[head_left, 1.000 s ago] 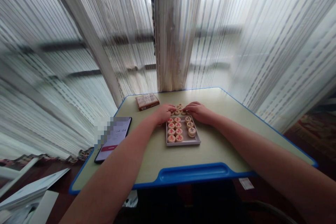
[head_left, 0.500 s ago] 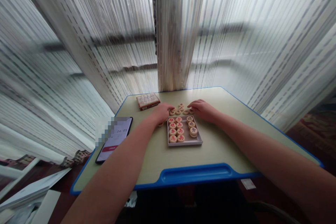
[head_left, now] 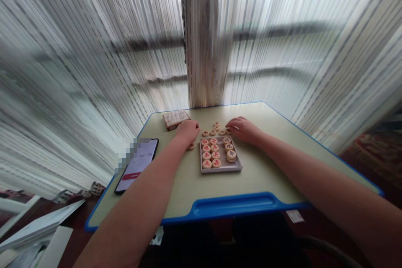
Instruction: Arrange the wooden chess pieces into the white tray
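A shallow grey tray (head_left: 220,168) sits mid-table and holds several round wooden chess pieces (head_left: 214,148) with red and dark characters. More loose pieces (head_left: 214,130) lie on the table just behind the tray. My left hand (head_left: 186,130) rests palm down left of them, fingers curled, with one piece (head_left: 191,146) at its wrist. My right hand (head_left: 242,127) lies to the right of the loose pieces, fingertips bent onto the nearest one. What either hand holds is hidden.
A small printed box (head_left: 175,118) lies at the back left of the table. A phone (head_left: 137,164) with a lit timer screen lies at the left edge. The beige table has a blue rim and a front groove (head_left: 230,205). Striped sheer curtains hang behind.
My left hand has pulled away leftward from the loose pieces, which now show between my hands. My right hand has barely shifted. The view has tilted slightly.
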A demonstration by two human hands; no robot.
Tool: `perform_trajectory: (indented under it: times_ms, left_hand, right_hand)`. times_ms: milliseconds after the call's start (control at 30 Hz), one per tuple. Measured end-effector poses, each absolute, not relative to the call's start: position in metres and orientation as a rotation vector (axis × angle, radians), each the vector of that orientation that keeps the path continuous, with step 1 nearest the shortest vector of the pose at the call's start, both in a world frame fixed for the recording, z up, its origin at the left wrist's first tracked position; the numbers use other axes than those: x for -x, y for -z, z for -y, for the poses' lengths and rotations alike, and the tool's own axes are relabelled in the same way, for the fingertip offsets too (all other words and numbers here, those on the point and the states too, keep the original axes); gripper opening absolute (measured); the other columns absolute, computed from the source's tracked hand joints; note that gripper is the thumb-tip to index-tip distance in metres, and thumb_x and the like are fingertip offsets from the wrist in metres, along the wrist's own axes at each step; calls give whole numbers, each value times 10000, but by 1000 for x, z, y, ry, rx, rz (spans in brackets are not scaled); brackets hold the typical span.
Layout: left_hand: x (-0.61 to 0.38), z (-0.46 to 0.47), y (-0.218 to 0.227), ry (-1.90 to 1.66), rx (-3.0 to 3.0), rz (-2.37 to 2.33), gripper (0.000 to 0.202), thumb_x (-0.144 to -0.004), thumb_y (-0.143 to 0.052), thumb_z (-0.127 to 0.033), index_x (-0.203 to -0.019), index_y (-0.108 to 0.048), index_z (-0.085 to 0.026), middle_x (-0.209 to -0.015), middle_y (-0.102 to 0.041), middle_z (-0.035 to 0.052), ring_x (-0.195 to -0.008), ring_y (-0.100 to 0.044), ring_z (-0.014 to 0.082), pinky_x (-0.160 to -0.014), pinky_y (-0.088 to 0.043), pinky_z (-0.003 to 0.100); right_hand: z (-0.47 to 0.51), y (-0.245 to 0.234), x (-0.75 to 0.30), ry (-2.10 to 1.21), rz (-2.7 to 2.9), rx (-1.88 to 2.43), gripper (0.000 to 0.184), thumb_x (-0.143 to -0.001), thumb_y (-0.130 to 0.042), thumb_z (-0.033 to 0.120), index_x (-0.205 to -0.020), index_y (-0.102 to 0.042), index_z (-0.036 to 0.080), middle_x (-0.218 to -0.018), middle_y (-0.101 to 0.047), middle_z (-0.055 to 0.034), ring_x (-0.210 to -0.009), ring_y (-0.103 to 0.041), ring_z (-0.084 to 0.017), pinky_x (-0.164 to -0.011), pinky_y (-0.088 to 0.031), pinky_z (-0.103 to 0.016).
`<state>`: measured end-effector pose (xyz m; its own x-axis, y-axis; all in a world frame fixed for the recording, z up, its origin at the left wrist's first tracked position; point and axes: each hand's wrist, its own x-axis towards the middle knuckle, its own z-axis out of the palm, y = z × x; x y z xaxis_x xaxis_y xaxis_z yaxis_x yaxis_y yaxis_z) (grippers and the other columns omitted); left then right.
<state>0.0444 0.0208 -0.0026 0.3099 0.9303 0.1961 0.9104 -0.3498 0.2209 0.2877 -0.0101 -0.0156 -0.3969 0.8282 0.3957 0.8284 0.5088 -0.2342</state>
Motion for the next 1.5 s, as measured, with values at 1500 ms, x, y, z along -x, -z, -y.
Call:
perform_trajectory:
  times_ms: [1500]
  left_hand:
    - [-51,-11,-11,-358,-2181,-1627,280,-736,-456,-311,-688,-645,-110,-631,-659,75,-505,-572,143,-469,-414,224]
  right_hand:
    - [35,-15,-270,-803,1717,1701,199,-758,-487,255,-646,-604,140,-495,-599,-11,-392,-454,-80,-412,-333,-209]
